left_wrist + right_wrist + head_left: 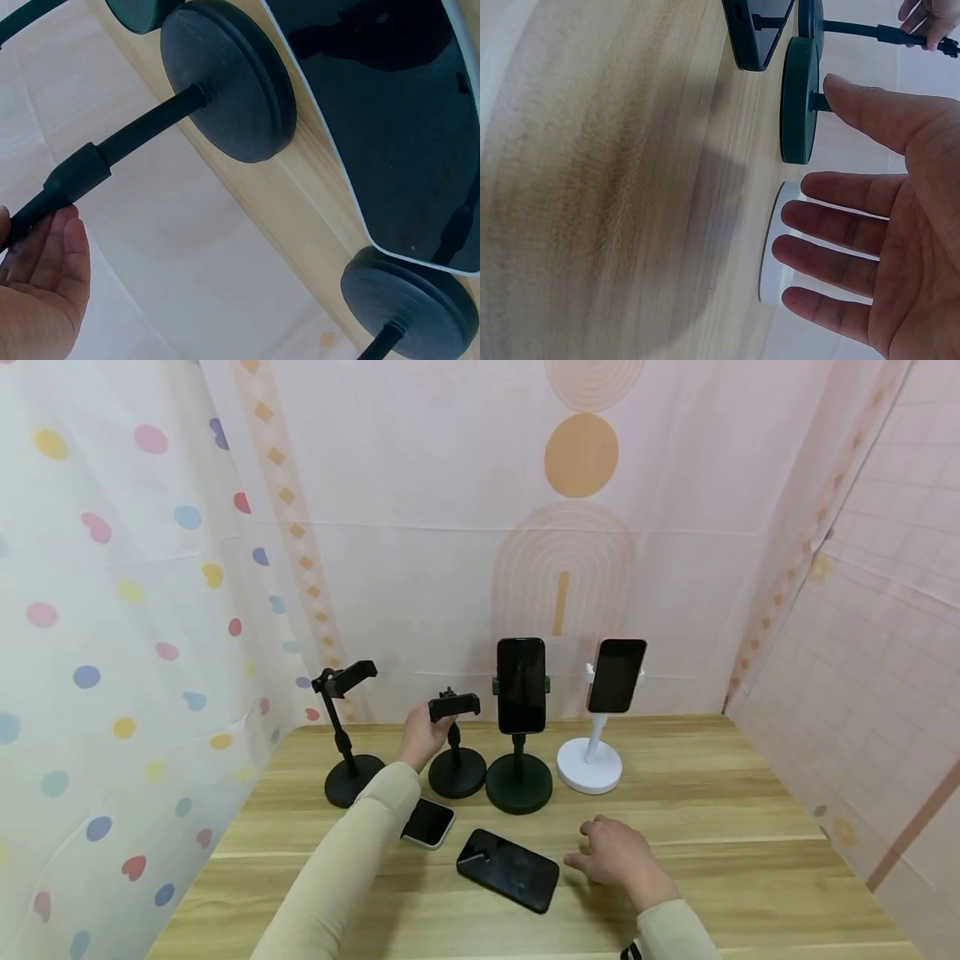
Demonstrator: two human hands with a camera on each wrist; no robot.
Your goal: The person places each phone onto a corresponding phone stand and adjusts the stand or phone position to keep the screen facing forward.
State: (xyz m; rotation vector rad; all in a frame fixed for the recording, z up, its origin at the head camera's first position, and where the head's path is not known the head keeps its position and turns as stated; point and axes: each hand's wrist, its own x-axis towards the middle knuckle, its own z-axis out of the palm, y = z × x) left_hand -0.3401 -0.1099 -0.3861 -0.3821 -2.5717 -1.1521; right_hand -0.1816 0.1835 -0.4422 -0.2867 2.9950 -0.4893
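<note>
My left hand grips the upper pole of a black phone stand with an unfilled clamp on top. The left wrist view shows the fingers round that pole, just above its collar. My right hand hovers above the table with its fingers spread and holds nothing. Just left of it lies a black phone, screen up. Beneath my left forearm is a light-edged phone, partly hidden by the sleeve.
Another black phone stand without a phone stands at the left. To the right are a dark green stand holding a phone and a white stand holding a phone. A patterned curtain hangs behind the wooden table.
</note>
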